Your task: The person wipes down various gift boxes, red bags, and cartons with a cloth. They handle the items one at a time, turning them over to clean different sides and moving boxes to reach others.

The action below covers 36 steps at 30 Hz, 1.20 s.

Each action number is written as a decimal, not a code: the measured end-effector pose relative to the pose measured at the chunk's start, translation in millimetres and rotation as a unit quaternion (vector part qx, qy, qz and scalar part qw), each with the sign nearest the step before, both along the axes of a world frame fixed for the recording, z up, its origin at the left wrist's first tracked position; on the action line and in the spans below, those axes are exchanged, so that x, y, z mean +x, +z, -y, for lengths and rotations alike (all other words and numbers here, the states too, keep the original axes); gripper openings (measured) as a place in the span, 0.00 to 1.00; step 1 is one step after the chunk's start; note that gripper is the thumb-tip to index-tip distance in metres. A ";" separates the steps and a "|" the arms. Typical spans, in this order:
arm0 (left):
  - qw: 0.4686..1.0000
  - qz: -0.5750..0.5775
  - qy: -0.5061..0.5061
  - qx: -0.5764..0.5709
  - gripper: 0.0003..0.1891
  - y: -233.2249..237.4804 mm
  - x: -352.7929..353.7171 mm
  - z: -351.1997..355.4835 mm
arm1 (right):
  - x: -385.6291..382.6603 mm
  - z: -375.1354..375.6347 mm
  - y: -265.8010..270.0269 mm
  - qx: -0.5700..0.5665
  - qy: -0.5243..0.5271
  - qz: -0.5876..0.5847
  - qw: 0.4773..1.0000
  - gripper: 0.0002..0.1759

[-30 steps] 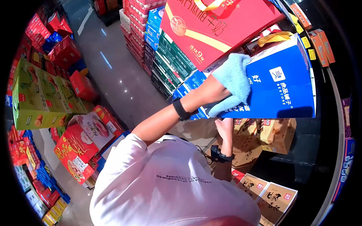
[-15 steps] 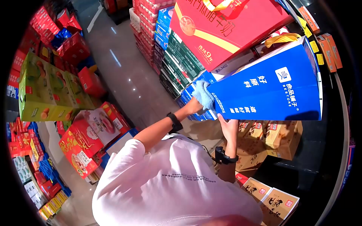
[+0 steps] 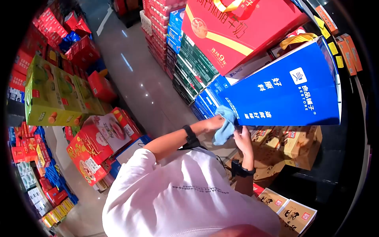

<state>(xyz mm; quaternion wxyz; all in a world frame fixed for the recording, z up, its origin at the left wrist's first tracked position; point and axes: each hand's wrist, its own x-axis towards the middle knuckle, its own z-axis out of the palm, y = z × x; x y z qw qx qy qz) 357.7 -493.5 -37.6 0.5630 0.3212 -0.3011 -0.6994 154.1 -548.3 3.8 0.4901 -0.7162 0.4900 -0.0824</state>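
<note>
My left hand (image 3: 213, 123) is closed on a light blue cloth (image 3: 226, 132), which hangs down beside the near corner of a blue gift bag (image 3: 276, 94). The bag is large, with white Chinese lettering and "BESTORE" on its face. At the bag's lower edge, just right of the cloth, is my right hand (image 3: 244, 141), its fingers drawn together. What those fingers pinch, if anything, is hidden. Behind the blue bag stands a red gift bag (image 3: 221, 35) with a yellow band and ribbon handle.
Stacked green cartons (image 3: 195, 63) and blue boxes (image 3: 205, 103) edge the aisle floor (image 3: 138, 75). Tan boxes (image 3: 302, 144) sit under the blue bag, others (image 3: 292, 215) nearer me. Across the aisle are green fruit boxes (image 3: 55, 93) and red food boxes (image 3: 89, 154).
My left hand has drawn the cloth down from the blue bag's corner, toward my body. The right hand has shifted slightly lower, beside the cloth. The view has moved a little.
</note>
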 end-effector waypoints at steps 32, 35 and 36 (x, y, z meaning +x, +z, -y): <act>0.898 0.225 -0.377 0.035 0.29 68.8 14.2 9.3 | 15.6 -29.7 114.4 -0.420 -0.268 0.275 0.822 0.23; 0.894 0.369 -0.231 -0.108 0.21 133.0 27.4 -1.7 | 36.4 -25.6 112.9 -0.417 -0.232 0.331 0.814 0.25; 0.856 0.467 -0.111 -0.192 0.18 164.6 34.2 -6.0 | 44.1 -22.7 109.6 -0.391 -0.232 0.317 0.832 0.26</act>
